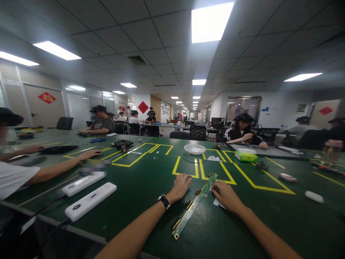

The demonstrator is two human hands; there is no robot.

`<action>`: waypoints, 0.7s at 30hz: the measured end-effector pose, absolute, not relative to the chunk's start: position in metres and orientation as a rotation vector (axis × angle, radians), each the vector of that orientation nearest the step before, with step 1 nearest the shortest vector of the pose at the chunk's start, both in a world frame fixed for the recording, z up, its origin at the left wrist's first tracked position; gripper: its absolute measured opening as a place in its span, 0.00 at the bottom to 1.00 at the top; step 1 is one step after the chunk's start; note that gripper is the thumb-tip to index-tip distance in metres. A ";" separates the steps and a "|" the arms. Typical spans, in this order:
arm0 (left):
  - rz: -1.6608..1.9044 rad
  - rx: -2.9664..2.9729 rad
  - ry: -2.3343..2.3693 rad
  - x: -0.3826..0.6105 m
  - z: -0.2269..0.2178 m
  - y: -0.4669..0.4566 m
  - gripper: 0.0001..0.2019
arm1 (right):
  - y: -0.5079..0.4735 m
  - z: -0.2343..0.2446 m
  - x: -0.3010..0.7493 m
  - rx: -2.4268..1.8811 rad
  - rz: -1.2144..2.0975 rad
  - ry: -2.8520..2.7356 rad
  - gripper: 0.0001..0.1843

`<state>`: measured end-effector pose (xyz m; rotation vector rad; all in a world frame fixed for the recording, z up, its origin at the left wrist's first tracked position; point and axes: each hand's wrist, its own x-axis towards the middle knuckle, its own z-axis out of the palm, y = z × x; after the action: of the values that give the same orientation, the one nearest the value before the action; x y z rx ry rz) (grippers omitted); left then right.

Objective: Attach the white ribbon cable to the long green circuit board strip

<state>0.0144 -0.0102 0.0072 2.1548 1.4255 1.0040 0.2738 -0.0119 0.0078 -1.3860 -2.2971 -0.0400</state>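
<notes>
1. The clear shallow dish (194, 149) sits on the green table (269, 223) above centre of the frame, past the yellow tape lines (242, 178). What lies in it is too small to tell.
2. Just right of the dish is one green box with a white top (245, 156), and I cannot see inside it.
3. One long narrow circuit board strip (194, 205) lies flat on the table at lower centre. It runs slantwise from between my hands down towards the bottom edge.
4. I count three brass-coloured tabs on its left edge (the lowest one is near the strip's bottom end).
5. My left hand (181, 184) lies palm down on the table just left of the strip's upper part, holding nothing. There is a wristwatch (164, 201) on that wrist.
6. My right hand (225, 194) lies palm down at the strip's upper end with its fingertips touching the board. I cannot tell whether they pinch it. A small white scrap (217, 203) peeks out from under this hand.
7. My two hands are apart, with the strip between them.
8. Two white oblong devices (90, 200) lie side by side at lower left, each with a dark cable.
9. Two small pale oval pieces (314, 196) lie at the right.
10. A co-worker's hand (91, 154) rests on the table at left, and another person (244, 133) sits across at upper right.
</notes>
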 end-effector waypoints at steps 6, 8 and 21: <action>0.957 2.262 1.439 0.016 0.011 -0.017 0.20 | -0.002 0.004 0.288 -1.525 -0.134 -2.249 0.11; 0.947 2.293 1.454 0.017 0.013 -0.018 0.20 | -0.005 0.004 0.285 -1.482 -0.101 -2.278 0.13; 0.923 2.384 1.468 0.017 0.012 -0.021 0.20 | 0.000 0.000 0.285 -1.523 -0.078 -2.300 0.19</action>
<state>0.0168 -0.0209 0.0125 2.3844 1.4677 0.9230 0.2855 0.0004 0.0005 -1.5230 -2.2999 -0.0779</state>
